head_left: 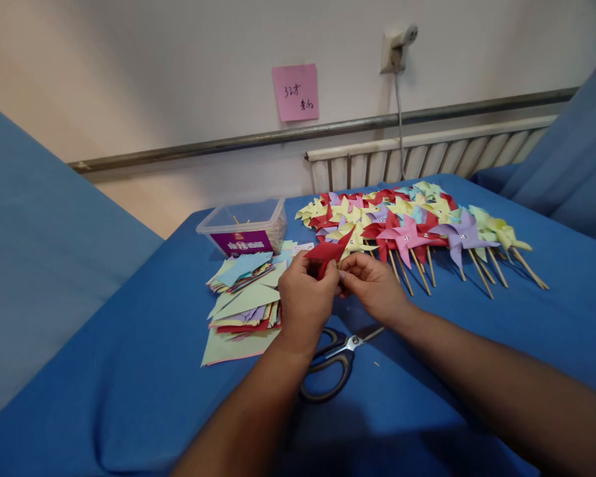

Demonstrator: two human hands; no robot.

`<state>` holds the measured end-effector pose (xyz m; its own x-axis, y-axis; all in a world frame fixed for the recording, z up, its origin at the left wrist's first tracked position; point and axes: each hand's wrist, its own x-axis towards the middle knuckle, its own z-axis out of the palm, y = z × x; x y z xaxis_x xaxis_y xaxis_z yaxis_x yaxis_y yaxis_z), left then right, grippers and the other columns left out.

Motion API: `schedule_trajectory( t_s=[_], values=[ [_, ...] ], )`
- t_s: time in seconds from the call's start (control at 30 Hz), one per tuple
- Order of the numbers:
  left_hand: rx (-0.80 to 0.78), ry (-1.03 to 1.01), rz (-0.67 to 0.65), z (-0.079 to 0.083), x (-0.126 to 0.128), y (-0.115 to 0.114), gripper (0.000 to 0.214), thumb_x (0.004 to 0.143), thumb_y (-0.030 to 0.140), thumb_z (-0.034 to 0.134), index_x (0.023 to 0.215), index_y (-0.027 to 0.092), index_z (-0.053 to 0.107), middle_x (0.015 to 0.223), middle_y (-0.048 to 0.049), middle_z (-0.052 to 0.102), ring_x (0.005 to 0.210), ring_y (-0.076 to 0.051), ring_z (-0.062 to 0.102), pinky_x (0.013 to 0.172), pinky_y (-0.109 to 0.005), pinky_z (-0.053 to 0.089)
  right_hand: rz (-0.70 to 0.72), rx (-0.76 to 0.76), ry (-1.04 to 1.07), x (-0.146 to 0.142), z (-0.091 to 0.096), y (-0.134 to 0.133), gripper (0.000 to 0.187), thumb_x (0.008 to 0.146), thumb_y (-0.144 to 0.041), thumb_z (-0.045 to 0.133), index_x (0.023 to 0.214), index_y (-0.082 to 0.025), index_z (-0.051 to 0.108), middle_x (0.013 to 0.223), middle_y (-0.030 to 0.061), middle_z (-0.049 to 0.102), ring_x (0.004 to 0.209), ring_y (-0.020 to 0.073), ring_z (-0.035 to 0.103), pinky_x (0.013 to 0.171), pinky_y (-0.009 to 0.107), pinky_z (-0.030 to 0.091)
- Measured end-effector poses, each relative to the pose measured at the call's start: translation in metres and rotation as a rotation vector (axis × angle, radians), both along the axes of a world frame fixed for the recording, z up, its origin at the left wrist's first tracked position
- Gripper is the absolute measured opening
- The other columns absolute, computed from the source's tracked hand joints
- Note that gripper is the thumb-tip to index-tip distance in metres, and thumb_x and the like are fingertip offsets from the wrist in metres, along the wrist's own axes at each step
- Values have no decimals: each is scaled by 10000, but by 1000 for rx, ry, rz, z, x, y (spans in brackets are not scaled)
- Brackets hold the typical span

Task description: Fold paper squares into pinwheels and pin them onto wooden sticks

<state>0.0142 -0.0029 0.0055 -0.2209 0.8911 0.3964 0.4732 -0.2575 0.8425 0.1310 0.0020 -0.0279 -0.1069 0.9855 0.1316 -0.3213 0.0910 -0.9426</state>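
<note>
A piece of red paper (326,252), folded like a pinwheel head, is pinched in my left hand (305,295). My right hand (375,281) meets it from the right, fingertips closed together beside the paper; whatever they pinch is too small to make out. Below both hands lies a pair of scissors (335,361) with dark handles, blades pointing right. Left of my left hand are stacks of coloured paper pieces (248,301). Beyond my right hand lie many finished paper pinwheels (408,237) on wooden sticks, in pink, purple, red, yellow and green.
A clear plastic box (243,222) with a purple label and thin sticks inside stands behind the paper stacks. Blue cloth (144,358) covers the table. At the back are a radiator (442,149), a metal pipe (238,140), a socket (393,52) and a pink note (296,93).
</note>
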Motion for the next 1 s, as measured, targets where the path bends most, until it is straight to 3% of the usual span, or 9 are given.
schedule_trajectory(
  t_s=[1.0],
  values=[
    [28,85,3,0,0,-2,128,721,238,666,834,188,697,708,-12,704,616,-156,626,610,-267,452,-9,-23,59,-3,3,-4,289,667,-363,801,724,-209,564,576,-57,625,501,109,590,503,243,500]
  ],
)
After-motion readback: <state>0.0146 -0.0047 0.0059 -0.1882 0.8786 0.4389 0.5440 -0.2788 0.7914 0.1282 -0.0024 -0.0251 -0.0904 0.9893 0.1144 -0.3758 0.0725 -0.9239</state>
